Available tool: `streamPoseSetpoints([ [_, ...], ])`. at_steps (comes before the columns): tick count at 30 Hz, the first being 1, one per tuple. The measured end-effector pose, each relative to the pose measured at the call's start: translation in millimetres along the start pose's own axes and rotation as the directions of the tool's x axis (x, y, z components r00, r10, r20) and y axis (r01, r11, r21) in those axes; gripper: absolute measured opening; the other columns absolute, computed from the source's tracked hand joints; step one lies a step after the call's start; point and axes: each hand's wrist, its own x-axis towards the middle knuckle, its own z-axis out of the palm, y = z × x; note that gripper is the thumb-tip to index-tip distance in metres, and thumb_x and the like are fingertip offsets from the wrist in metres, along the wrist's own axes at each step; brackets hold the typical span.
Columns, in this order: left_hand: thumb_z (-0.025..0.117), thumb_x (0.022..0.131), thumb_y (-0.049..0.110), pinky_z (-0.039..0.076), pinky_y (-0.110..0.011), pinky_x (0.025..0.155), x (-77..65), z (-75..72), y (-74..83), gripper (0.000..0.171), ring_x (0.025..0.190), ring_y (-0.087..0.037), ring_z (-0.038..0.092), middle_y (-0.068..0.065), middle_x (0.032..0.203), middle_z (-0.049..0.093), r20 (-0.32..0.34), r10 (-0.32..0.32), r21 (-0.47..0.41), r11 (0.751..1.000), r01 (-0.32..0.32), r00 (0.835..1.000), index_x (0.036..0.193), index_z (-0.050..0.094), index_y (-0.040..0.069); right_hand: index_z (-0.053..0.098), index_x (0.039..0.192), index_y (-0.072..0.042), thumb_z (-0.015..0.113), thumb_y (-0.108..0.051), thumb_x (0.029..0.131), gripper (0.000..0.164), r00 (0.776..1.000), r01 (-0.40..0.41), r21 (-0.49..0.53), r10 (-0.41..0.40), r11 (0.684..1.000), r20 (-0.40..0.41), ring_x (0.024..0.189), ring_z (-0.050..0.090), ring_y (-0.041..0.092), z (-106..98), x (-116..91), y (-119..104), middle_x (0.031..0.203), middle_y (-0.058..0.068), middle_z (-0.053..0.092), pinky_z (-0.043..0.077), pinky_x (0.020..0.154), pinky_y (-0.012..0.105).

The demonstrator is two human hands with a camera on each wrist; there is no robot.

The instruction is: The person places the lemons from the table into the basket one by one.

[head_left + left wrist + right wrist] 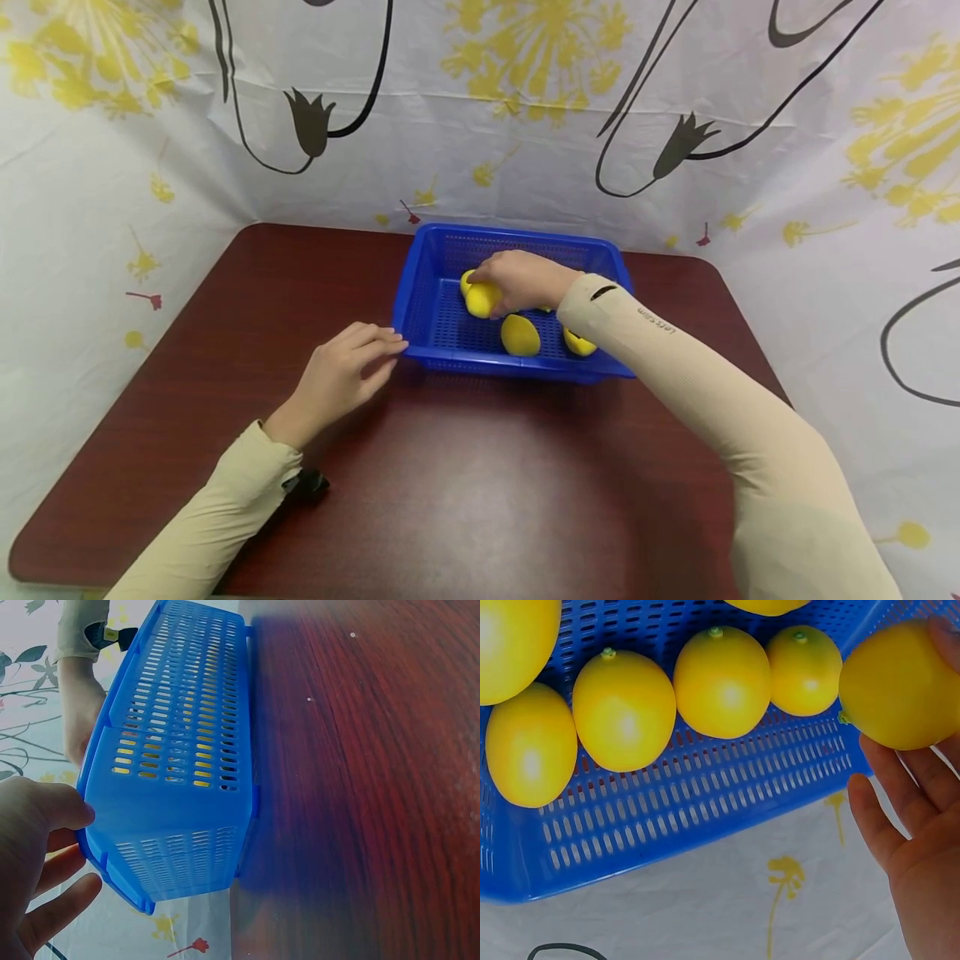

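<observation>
My right hand (521,279) reaches down into a blue plastic basket (513,362) and grips a yellow lemon (900,686) with a small green stem end. In the right wrist view the thumb is on one side of it and fingers are below. Several more lemons lie in the basket, among them a lemon (521,335) near the front wall and a row in the right wrist view, with a lemon (724,682) mid-row. My left hand (348,371) holds the basket's front left corner, thumb (64,804) against the rim and fingers at the edge.
The basket stands toward the back of a dark red-brown wooden table (465,483). White cloth (480,142) with yellow and black flower prints hangs behind and at both sides. A small black object (309,483) is at my left wrist.
</observation>
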Motion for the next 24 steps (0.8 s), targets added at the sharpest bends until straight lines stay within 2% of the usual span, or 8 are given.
streamPoseSetpoints([
  [8,0.075,0.080,0.007,0.058,-0.037,0.086,-0.1,-0.3,-0.3,0.027,0.102,-0.020,0.066,-0.003,0.108,0.073,-0.003,0.001,-0.001,1.000,-0.001,1.000,0.107,0.076,0.010,0.060,0.137,-0.011,0.081,-0.023,0.081,0.061,0.998,-0.010,-0.005,0.011,1.000,0.059,0.120,0.062,0.030,7,8,0,0.131,0.012,0.066,0.050,0.105,0.044],
  [15,0.075,0.081,0.007,0.058,-0.037,0.087,-0.2,-0.3,0.2,0.027,0.103,-0.019,0.066,-0.003,0.109,0.073,0.003,-0.003,-0.003,1.000,0.003,1.000,0.107,0.076,0.010,0.065,0.127,-0.014,0.081,-0.022,0.080,0.050,0.997,0.029,-0.033,-0.027,0.999,0.078,0.102,0.065,0.026,15,15,2,0.113,0.008,0.071,0.054,0.093,0.041],
  [24,0.074,0.082,0.008,0.058,-0.036,0.088,0.1,0.0,-1.4,0.026,0.104,-0.018,0.066,-0.002,0.110,0.073,0.017,-0.010,-0.003,1.000,0.010,1.000,0.108,0.076,0.011,0.060,0.137,-0.013,0.080,-0.024,0.082,0.060,0.991,-0.011,-0.001,0.011,1.000,0.133,0.115,0.064,0.027,21,17,2,0.128,0.009,0.067,0.051,0.102,0.042],
])
